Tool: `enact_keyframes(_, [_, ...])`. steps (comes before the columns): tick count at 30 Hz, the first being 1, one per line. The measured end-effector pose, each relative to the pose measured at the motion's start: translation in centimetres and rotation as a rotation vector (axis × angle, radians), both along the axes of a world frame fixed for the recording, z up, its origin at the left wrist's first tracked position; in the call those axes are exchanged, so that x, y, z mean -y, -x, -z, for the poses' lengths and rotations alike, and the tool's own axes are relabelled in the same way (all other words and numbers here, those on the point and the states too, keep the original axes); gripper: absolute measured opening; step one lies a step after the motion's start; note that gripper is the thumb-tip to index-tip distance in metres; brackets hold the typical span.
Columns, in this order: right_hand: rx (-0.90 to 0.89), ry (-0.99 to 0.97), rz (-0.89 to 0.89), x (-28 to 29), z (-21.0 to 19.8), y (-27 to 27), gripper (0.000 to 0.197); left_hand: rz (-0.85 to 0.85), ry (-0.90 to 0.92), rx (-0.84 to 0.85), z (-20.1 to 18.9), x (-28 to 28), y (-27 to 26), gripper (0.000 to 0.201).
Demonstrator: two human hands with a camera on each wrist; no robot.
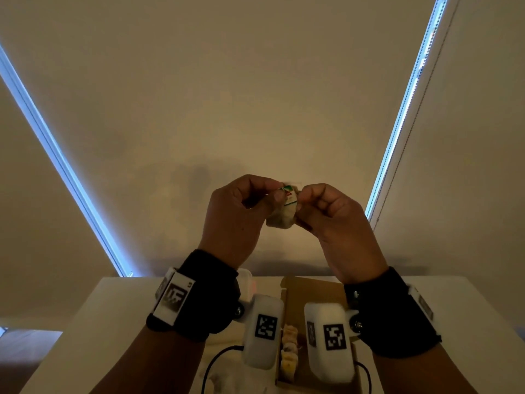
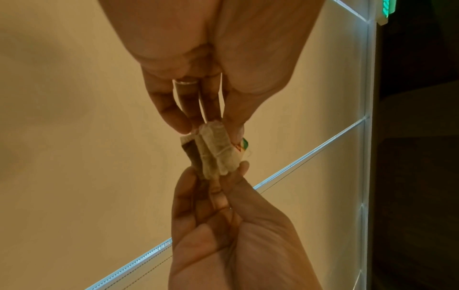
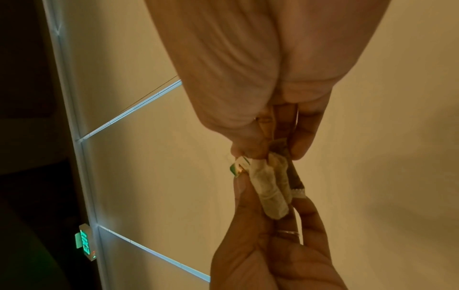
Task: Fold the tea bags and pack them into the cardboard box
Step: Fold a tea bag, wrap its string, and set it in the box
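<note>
Pale paper makes up the tea bag [image 1: 282, 211], folded into a small bundle with its string wound around the middle and a green, red and white tag [image 2: 242, 145] sticking out at one end. It is held up in the air between both hands, in front of a beige roller blind [image 1: 255, 95] and well above the table [image 1: 93, 336]. The left hand [image 1: 238, 220] pinches one side of the bundle between thumb and curled fingertips; a ring [image 2: 185, 82] shows on one of its fingers in the left wrist view. The right hand [image 1: 338, 226] pinches the opposite side the same way, its fingers curled in and its thumb near the tag. Below the hands, on the white table, lies the open cardboard box [image 1: 309, 291], with a row of folded tea bags [image 1: 289, 351] packed along its left inner edge. Black wrist straps [image 1: 204, 297] carry white camera housings with square black-and-white markers [image 1: 265, 327] that hide part of the box. Bright blue-white strips of light [image 1: 56, 155] run along both edges of the blind. A green exit sign [image 3: 84, 245] glows in the right wrist view.
</note>
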State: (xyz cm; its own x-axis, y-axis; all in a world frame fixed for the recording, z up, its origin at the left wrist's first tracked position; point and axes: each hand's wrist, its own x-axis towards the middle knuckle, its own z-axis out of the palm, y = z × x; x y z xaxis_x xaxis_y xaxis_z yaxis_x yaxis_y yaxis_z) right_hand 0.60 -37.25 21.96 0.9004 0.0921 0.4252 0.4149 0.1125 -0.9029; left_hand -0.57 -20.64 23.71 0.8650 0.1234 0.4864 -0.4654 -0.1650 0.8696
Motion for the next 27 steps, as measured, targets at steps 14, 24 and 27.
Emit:
enact_keyframes(14, [0.097,0.306,0.193,1.6,2.8,1.1,0.024,0.052,0.035,-0.053,3.5,2.3,-0.9,0.011])
enact_keyframes(24, [-0.167,0.494,0.213,4.0,13.4,2.3,0.014,0.166,0.138,-0.405,15.3,3.8,-0.6,0.011])
enact_keyframes(27, [-0.333,0.365,0.132,3.8,17.0,3.3,0.017,0.170,0.137,-0.507,19.3,3.9,0.0,0.013])
